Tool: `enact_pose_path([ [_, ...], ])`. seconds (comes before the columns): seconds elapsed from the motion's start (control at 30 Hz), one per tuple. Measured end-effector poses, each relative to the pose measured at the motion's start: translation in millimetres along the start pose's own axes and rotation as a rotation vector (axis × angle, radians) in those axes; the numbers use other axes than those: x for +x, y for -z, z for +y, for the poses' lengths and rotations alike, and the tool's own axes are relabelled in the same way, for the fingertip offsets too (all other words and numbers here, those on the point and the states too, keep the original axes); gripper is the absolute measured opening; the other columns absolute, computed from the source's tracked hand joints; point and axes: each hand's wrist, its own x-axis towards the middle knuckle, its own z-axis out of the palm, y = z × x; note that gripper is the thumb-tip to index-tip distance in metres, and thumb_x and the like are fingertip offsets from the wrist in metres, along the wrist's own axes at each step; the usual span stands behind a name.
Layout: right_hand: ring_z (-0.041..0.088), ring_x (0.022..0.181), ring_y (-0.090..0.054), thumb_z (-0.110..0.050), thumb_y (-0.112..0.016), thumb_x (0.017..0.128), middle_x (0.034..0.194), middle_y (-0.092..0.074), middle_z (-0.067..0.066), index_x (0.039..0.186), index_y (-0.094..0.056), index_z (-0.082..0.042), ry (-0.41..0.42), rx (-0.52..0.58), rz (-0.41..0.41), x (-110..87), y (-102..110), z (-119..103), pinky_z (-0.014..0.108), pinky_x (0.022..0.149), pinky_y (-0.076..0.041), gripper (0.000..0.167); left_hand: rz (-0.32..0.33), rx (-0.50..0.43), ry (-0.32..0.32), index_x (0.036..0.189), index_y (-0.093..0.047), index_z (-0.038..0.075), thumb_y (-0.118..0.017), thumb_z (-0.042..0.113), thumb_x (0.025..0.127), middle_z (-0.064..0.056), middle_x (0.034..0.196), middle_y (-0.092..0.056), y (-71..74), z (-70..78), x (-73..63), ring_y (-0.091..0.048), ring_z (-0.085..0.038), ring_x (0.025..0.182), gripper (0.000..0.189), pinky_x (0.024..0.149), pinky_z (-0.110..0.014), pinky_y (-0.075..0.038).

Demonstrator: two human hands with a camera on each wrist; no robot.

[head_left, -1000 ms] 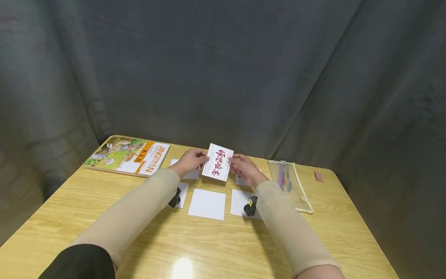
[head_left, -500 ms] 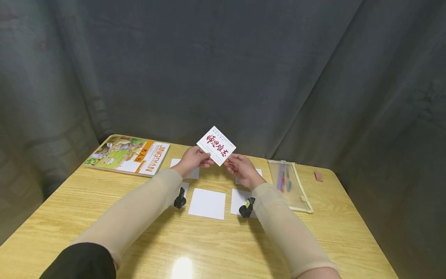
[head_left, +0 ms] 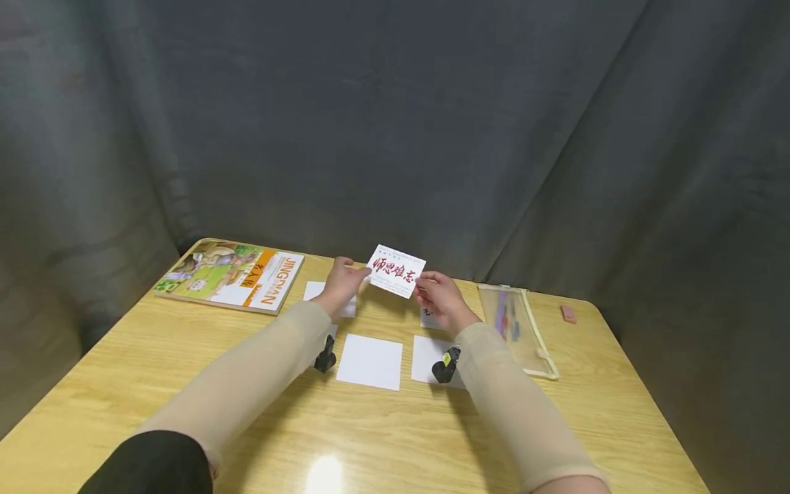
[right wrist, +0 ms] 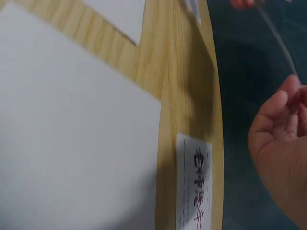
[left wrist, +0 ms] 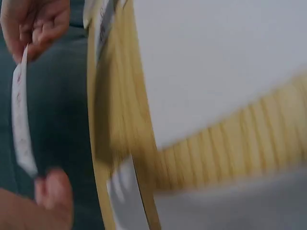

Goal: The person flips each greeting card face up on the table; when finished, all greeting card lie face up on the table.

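Observation:
A white card with red handwritten-style Chinese characters is held up above the table's far edge, its printed face toward me. My left hand pinches its left edge, the thumb on the near side. At the lower right corner my right hand pinches it between thumb and curled fingers. The left wrist view shows the card nearly edge-on and blurred, between both hands. Under my arms lie a blank white card in the middle and another blank card to its right.
Beyond them lie a partly hidden white card and a lettered card. A picture book rests at the back left. On the right are a clear zip pouch with pens and a pink eraser. A dark curtain hangs behind.
The card was tilted low between my hands, then rose and turned until its characters read upright. Now it has come down slightly and lies closer to level, and my hands have spread apart.

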Motion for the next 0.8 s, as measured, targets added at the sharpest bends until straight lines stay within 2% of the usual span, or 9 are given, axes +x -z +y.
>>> enact_pose_path([
  [0.07,0.009,0.076,-0.059,-0.007,-0.057,0.105,0.094,-0.062,0.006,0.124,-0.058,0.001,-0.004,-0.095,0.013,1.8,3.0,3.0,0.020,0.068,-0.053,0.021,-0.016,0.213,-0.047,0.149,-0.032,-0.008,-0.056,0.021,0.105,-0.028,0.138,-0.048,3.8,-3.3,0.1,-0.053,-0.041,0.123,0.058,0.105,-0.051,-0.045],
  [0.1,0.009,0.077,-0.059,-0.007,-0.058,0.105,0.095,-0.062,0.006,0.124,-0.059,0.002,-0.004,-0.142,0.019,2.9,3.9,4.9,0.020,0.068,-0.053,0.021,-0.044,0.327,-0.080,0.149,-0.033,-0.009,-0.056,0.022,0.104,-0.029,0.141,-0.046,4.9,-5.3,-0.2,-0.051,-0.041,0.126,0.059,0.107,-0.052,-0.044],
  [0.2,0.011,0.078,-0.058,-0.008,-0.058,0.104,0.097,-0.062,0.007,0.120,-0.062,0.003,-0.002,-0.287,0.027,5.1,4.3,9.8,0.022,0.069,-0.051,0.020,-0.177,0.660,-0.211,0.146,-0.041,-0.008,-0.056,0.023,0.103,-0.027,0.143,-0.047,2.7,-12.3,-3.3,-0.049,-0.041,0.130,0.055,0.109,-0.052,-0.043],
  [0.27,0.012,0.078,-0.057,-0.007,-0.059,0.103,0.097,-0.063,0.008,0.116,-0.063,0.003,0.008,-0.361,0.027,5.4,2.3,12.3,0.023,0.068,-0.050,0.017,-0.263,0.826,-0.299,0.144,-0.048,-0.006,-0.057,0.023,0.101,-0.024,0.141,-0.051,-3.1,-16.2,-6.8,-0.050,-0.039,0.130,0.052,0.110,-0.050,-0.043],
  [0.33,0.012,0.077,-0.056,-0.007,-0.058,0.102,0.095,-0.063,0.008,0.113,-0.064,0.002,0.024,-0.424,0.022,5.6,-0.1,14.9,0.023,0.068,-0.048,0.015,-0.347,0.944,-0.358,0.139,-0.056,-0.002,-0.059,0.023,0.099,-0.020,0.137,-0.055,-10.2,-17.5,-11.9,-0.052,-0.036,0.127,0.047,0.108,-0.048,-0.045],
  [0.4,0.012,0.075,-0.056,-0.006,-0.058,0.101,0.091,-0.063,0.007,0.109,-0.064,0.002,0.038,-0.482,0.026,4.5,-2.3,17.0,0.023,0.066,-0.047,0.013,-0.420,1.028,-0.394,0.138,-0.059,0.001,-0.062,0.024,0.099,-0.018,0.137,-0.057,-16.8,-16.3,-17.6,-0.053,-0.035,0.128,0.045,0.109,-0.047,-0.045],
  [0.5,0.013,0.073,-0.055,-0.005,-0.059,0.098,0.085,-0.062,0.006,0.105,-0.064,0.002,0.054,-0.547,0.040,3.2,-4.9,20.2,0.022,0.064,-0.045,0.011,-0.496,1.114,-0.397,0.137,-0.062,0.004,-0.064,0.026,0.101,-0.015,0.138,-0.058,-23.7,-13.4,-25.1,-0.053,-0.033,0.131,0.043,0.112,-0.045,-0.043],
  [0.6,0.014,0.074,-0.054,-0.006,-0.059,0.097,0.084,-0.061,0.006,0.105,-0.066,0.002,0.049,-0.585,0.046,1.7,-5.8,21.3,0.022,0.062,-0.043,0.013,-0.521,1.172,-0.391,0.137,-0.064,0.006,-0.063,0.029,0.102,-0.013,0.140,-0.059,-27.7,-11.5,-28.3,-0.052,-0.031,0.135,0.042,0.115,-0.042,-0.039],
  [0.8,0.017,0.080,-0.058,-0.008,-0.058,0.099,0.093,-0.067,0.010,0.114,-0.067,0.003,0.011,-0.605,0.049,0.5,-4.0,17.8,0.025,0.069,-0.047,0.021,-0.524,1.217,-0.390,0.126,-0.070,0.009,-0.064,0.034,0.101,-0.011,0.132,-0.064,-30.8,-10.3,-25.5,-0.056,-0.030,0.129,0.036,0.112,-0.044,-0.042],
])
